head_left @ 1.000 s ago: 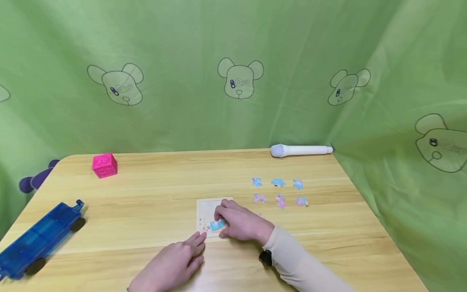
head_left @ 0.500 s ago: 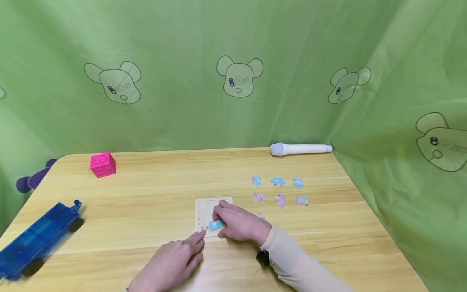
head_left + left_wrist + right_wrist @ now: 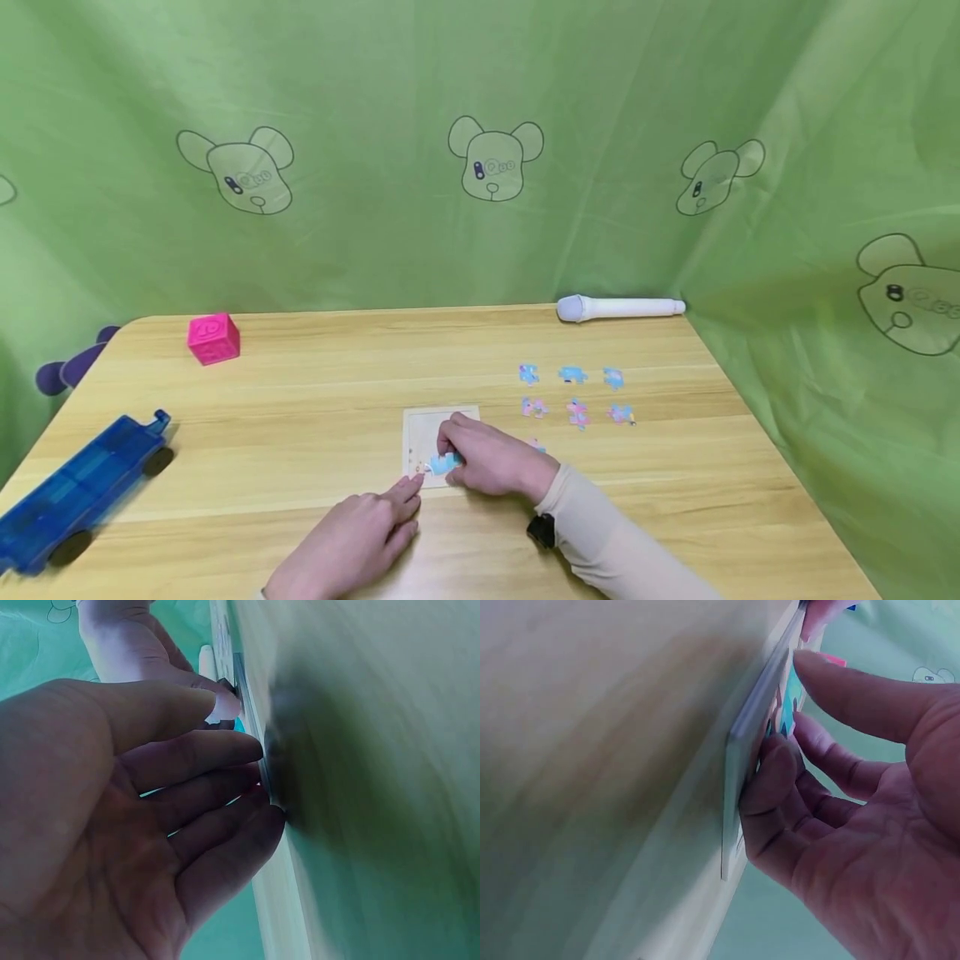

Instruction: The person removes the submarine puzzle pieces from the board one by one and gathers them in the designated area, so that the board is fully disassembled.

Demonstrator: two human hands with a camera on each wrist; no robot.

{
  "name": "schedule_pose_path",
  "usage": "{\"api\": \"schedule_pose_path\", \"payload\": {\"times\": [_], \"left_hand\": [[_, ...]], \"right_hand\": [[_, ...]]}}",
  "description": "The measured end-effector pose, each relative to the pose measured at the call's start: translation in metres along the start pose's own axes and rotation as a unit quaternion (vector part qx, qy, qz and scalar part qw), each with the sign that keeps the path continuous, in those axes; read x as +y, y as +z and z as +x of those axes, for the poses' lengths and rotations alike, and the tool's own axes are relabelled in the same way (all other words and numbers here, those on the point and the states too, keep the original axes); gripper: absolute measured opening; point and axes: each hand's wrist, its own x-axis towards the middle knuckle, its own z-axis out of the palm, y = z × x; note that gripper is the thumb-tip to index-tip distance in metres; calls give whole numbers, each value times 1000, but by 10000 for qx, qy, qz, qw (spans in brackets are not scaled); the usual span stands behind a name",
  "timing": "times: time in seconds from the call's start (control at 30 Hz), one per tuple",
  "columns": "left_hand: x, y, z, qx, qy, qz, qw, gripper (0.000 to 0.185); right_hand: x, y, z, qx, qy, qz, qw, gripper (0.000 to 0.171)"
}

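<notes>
On the wooden table (image 3: 300, 417), the head view shows the right hand (image 3: 491, 460) pinching a blue puzzle piece (image 3: 444, 463) onto the puzzle board (image 3: 427, 427), seating it; the left hand (image 3: 352, 542), fingers straight, steadies the board's corner. In the right wrist view, curled fingers (image 3: 776, 784) press at the board's edge; next it likely needs aligning and pressing flat

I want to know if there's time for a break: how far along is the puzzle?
Barely begun. The puzzle tray looks mostly bare; whether anything is already seated there is hard to tell. In hand: the right hand pinches a blue piece at the tray's near edge, while the left hand touches the tray's near-left corner with straight fingers. Left: six loose pieces wait in two rows to the right, and another shows partly behind the right hand.
</notes>
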Motion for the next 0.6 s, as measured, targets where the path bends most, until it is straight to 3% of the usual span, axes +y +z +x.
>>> {"api": "schedule_pose_path", "payload": {"times": [0.3,0.6], "left_hand": [[0,0,0,60,65,-56,9999,38],[1,-1,0,-23,-10,-77,10000,37]], "right_hand": [[3,1,4,317,-236,172,9991,14],[2,-5,0,161,-136,552,9983,15]]}}
